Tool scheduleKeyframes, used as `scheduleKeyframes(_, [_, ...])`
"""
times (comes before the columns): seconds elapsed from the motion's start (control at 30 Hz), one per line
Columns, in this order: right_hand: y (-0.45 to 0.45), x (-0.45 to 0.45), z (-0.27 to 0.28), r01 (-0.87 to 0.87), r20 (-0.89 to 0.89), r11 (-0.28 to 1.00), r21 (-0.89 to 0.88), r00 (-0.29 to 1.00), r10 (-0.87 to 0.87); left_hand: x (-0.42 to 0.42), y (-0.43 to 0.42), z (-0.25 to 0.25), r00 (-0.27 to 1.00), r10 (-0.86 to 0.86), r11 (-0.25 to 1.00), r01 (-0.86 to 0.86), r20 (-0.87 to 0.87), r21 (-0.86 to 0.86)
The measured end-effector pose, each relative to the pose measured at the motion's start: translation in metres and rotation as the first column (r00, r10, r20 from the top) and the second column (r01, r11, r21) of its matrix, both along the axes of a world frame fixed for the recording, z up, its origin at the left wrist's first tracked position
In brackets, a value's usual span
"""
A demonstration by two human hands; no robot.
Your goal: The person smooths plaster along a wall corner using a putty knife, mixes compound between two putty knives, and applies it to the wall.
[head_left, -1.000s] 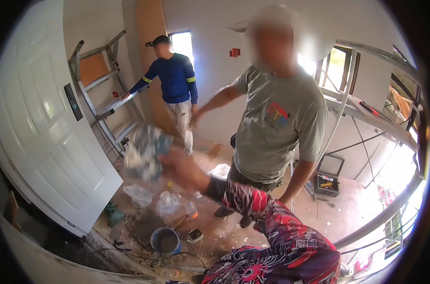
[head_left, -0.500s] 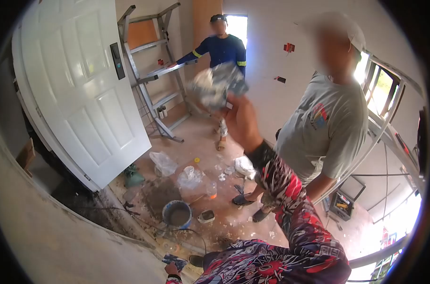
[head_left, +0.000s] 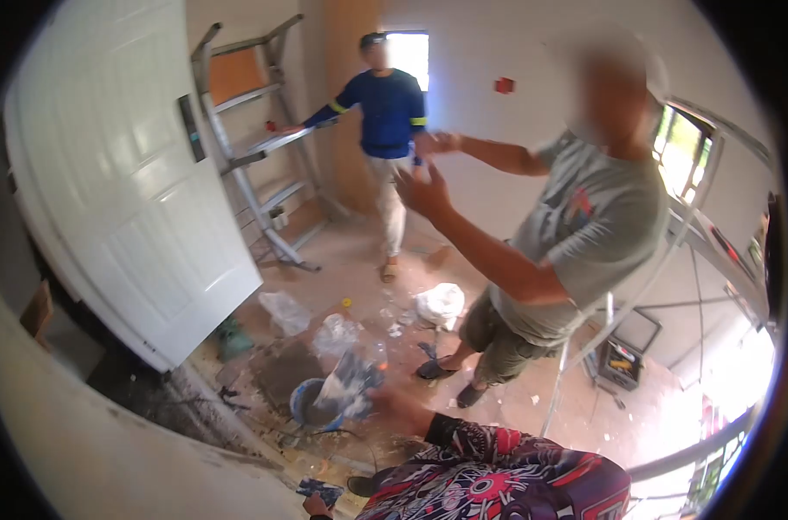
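My right hand (head_left: 402, 409) reaches low in front of me, closed on a flat thing smeared grey and white (head_left: 352, 384). Motion blurs it, so its exact kind cannot be told. It overlaps the right rim of a blue bucket (head_left: 298, 400) in the view; whether they touch is unclear. The bucket has grey material inside. At the bottom edge, near the wall, my left hand (head_left: 317, 505) is closed on a dark blue flat scraper-like tool (head_left: 321, 491). My patterned sleeve hides part of the floor.
A person in a grey shirt (head_left: 597, 225) stands close on the right, both hands raised. Another person in blue (head_left: 389, 113) stands by a metal stepladder (head_left: 259, 191). A white door (head_left: 134, 191) is at left. Plastic bags (head_left: 285, 314) and a toolbox (head_left: 622, 362) lie on the floor.
My right hand has come down from high in front of me to the bucket, still holding the smeared thing. The person in grey has raised both hands. My left hand has barely moved.
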State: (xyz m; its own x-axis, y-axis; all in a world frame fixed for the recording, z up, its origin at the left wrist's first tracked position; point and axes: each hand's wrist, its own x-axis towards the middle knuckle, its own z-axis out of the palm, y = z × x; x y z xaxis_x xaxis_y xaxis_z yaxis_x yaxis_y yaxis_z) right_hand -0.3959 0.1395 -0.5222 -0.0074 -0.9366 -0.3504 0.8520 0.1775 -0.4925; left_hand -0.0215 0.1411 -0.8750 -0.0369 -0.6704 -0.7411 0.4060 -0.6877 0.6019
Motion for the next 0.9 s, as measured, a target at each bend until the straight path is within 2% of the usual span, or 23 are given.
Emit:
scheduleKeyframes(0.03, [0.006, 0.002, -0.01, -0.048, 0.026, 0.999, 0.003, 0.999, 0.048, -0.003, -0.002, 0.005, 0.992, 0.012, 0.999, -0.016, -0.128, -0.033])
scheduleKeyframes(0.1, [0.014, -0.003, -0.024, -0.145, 0.075, 0.989, -0.006, 0.987, 0.145, -0.005, -0.001, 0.018, 0.98, -0.161, 0.975, 0.176, 0.115, -0.136])
scheduleKeyframes(0.17, [0.02, -0.002, -0.013, -0.127, 0.02, 0.992, 0.005, 0.992, 0.127, -0.004, 0.003, 0.03, 0.896, -0.253, 0.915, 0.344, 0.365, -0.21])
scheduleKeyframes(0.27, [0.021, 0.001, -0.015, -0.118, 0.008, 0.993, -0.032, 0.993, 0.118, -0.009, 0.001, 0.029, 0.994, -0.071, 0.994, 0.078, 0.084, -0.08])
scheduleKeyframes(0.37, [0.023, 0.001, -0.001, -0.115, 0.022, 0.992, -0.049, 0.993, 0.116, -0.013, -0.005, 0.026, 0.965, -0.069, 0.998, 0.067, 0.251, 0.013])
scheduleKeyframes(0.57, [0.027, -0.006, -0.004, -0.113, 0.028, 0.992, -0.048, 0.993, 0.115, -0.012, -0.008, 0.017, 0.928, -0.108, 0.994, 0.091, 0.356, 0.065])
scheduleKeyframes(0.67, [0.028, -0.006, -0.003, -0.094, 0.027, 0.995, -0.027, 0.995, 0.094, -0.001, -0.008, -0.009, 0.829, -0.189, 0.926, 0.329, 0.526, -0.185])
scheduleKeyframes(0.77, [0.028, -0.005, -0.003, -0.084, 0.019, 0.996, -0.014, 0.996, 0.084, -0.003, -0.011, -0.009, 0.82, -0.138, 0.938, 0.289, 0.556, -0.193])
scheduleKeyframes(0.87, [0.027, -0.007, -0.008, -0.096, 0.011, 0.995, -0.014, 0.995, 0.096, -0.003, -0.009, -0.013, 0.928, -0.138, 0.974, 0.191, 0.346, -0.123])
scheduleKeyframes(0.9, [0.027, -0.007, -0.008, -0.095, 0.015, 0.995, -0.002, 0.995, 0.095, -0.001, -0.011, -0.011, 0.906, -0.169, 0.973, 0.215, 0.388, -0.078])
